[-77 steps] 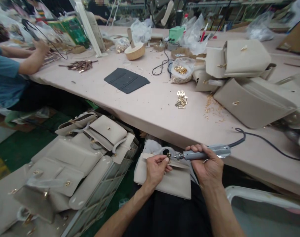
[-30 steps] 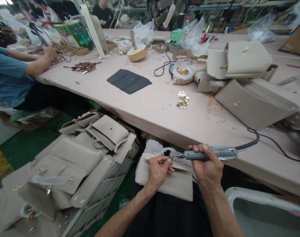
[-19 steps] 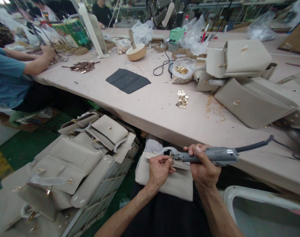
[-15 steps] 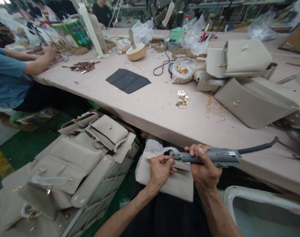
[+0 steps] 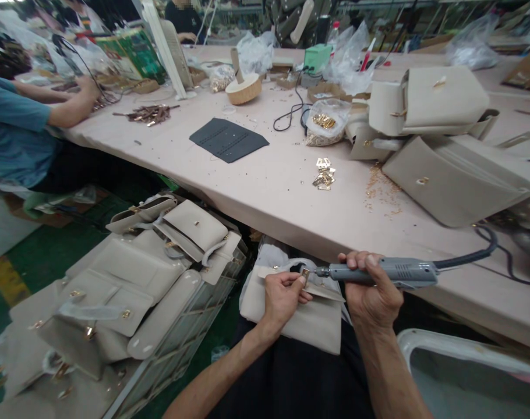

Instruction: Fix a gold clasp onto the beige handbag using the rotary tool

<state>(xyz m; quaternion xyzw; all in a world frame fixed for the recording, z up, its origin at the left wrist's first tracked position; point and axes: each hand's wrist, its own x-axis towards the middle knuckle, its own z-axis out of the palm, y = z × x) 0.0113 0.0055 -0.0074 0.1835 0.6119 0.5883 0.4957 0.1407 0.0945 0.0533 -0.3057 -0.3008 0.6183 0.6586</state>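
Here, from the left, a pile of pale bags (image 5: pixel 142 262) sits below the table (image 5: pixel 265 186). My left hand (image 5: pixel 285 297) comes next, thumb and fingertips pinched narrow on a small gold plate (image 5: pixel 306 273) at the flap of the bag (image 5: pixel 320 331) on my lap. The plate stands roughly upright, just right of those fingertips. The grey screwdriver (image 5: pixel 405 272) lies crosswise, nearly level, its bit pointing left at the plate; whether they touch, I can't tell. My right hand (image 5: pixel 374 288) is wrapped round its body, fingers closed, farther from the plate than my left. A white tub (image 5: pixel 457 343) stands at far right.

As for writing, the print on the green box (image 5: pixel 131 52) is too blurred, and I can read no brand on the screwdriver.
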